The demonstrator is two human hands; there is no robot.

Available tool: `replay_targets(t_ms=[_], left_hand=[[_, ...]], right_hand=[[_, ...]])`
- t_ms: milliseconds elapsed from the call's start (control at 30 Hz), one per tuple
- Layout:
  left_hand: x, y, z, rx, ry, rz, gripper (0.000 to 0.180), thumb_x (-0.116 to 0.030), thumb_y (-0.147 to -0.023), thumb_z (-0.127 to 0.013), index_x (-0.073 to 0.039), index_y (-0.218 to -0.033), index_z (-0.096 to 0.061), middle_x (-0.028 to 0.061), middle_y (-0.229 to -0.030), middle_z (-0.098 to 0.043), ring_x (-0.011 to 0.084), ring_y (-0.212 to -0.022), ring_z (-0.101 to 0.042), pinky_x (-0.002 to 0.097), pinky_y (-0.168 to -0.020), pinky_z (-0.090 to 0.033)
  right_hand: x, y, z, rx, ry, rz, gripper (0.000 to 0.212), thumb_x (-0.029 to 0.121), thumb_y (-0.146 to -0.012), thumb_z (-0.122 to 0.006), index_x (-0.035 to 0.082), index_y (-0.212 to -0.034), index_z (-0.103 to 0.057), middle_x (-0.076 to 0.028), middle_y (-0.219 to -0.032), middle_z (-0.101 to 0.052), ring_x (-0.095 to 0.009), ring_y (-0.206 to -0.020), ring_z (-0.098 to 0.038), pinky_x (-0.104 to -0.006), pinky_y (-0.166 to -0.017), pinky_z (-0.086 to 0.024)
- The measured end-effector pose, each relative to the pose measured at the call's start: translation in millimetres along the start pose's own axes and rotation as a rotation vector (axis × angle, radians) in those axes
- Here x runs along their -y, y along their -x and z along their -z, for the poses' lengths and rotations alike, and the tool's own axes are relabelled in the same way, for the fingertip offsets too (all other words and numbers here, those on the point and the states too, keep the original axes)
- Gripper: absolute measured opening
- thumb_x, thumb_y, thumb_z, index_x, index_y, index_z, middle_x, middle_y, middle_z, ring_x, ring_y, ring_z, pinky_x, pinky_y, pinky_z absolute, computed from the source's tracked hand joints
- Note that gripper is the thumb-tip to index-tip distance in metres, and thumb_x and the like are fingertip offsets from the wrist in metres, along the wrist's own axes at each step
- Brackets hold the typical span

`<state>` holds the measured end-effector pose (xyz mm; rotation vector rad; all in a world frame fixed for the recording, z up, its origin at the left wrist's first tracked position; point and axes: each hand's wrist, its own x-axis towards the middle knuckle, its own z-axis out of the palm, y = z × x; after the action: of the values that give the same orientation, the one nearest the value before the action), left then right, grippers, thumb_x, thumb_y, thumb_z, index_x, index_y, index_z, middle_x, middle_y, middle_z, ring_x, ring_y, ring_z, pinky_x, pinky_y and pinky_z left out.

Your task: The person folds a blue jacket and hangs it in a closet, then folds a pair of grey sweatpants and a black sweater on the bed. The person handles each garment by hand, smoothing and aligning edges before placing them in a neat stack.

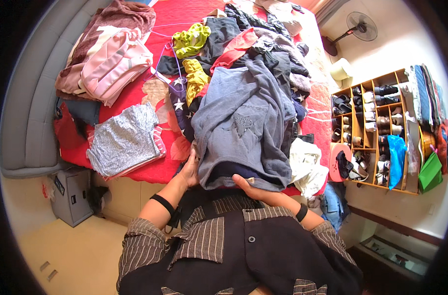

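Observation:
A grey-blue knit sweater with a dotted decoration lies spread on the bed in front of me, its open edge toward my body. At the near left corner of that edge my left hand grips the fabric, with part of its fingers hidden by the cloth. My right hand holds the middle of the same edge beside a small pale label, and its other fingers are partly hidden. Dark cloth shows inside the opening. Beneath and beyond the sweater is a heap of clothes, including a navy star-print garment.
The red bed cover carries a folded grey top, a pink backpack, purple hangers, yellow-green cloth and a white garment. A shoe rack and a fan are at right; a grey cabinet is at left.

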<state>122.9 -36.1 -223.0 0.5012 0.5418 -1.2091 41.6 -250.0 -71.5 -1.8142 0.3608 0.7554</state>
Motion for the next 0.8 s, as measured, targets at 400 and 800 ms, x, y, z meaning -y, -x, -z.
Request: replay_targets(t_ms=[400, 800], left_hand=[[-20.2, 58.4, -39.5, -0.039, -0.091, -0.057, 0.054, -0.032, -0.082, -0.052, 0.000, -0.124, -0.038, 0.0161, -0.117, -0.051, 0.0279, -0.105, -0.052, 0.0418, -0.093, -0.040], [9.1, 54.6, -55.8, -0.025, 0.076, -0.170, 0.050, -0.032, -0.084, -0.046, -0.001, -0.122, -0.041, 0.0149, -0.117, -0.051, 0.0286, -0.105, -0.051, 0.0439, -0.094, -0.037]], right_hand=[[-161.4, -57.1, 66.4, -0.659, -0.462, 0.177, 0.042, 0.035, -0.086, -0.048, 0.010, -0.120, -0.042, -0.009, -0.114, -0.052, -0.023, -0.106, -0.048, -0.0380, -0.090, -0.038], [-149.2, -82.9, 34.0, 0.141, -1.358, -0.196, 0.049, 0.029, -0.081, -0.058, 0.004, -0.121, -0.044, -0.010, -0.116, -0.054, -0.024, -0.107, -0.051, -0.0387, -0.097, -0.035]])
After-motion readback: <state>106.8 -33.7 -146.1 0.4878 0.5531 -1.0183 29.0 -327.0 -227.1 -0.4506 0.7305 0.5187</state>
